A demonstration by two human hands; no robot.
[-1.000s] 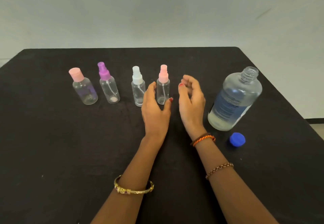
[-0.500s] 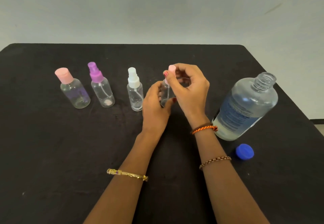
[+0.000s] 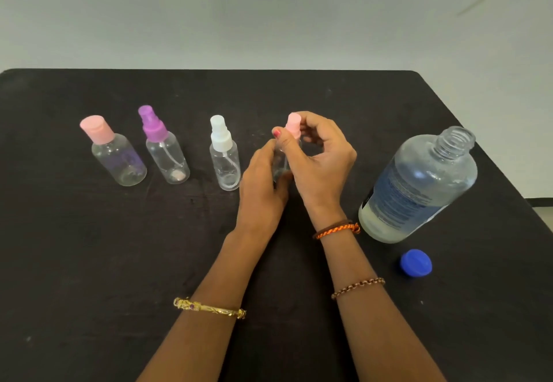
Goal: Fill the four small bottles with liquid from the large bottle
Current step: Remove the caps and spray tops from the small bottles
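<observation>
A plain indoor room, of no clear kind. A black bench (image 3: 89, 262) with a rounded far corner stands against a bare pale grey wall (image 3: 269, 13). A dark skirting strip (image 3: 540, 202) shows at right.

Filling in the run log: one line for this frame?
step: uncapping first small bottle | left hand: holds bottle body | right hand: pinches pink sprayer | large bottle: open, blue cap beside it

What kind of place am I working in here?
Probably a staged demo or recording setup, not a home or lab: a bare black table, a plain pale wall, and only the task's bottles laid out.
</observation>
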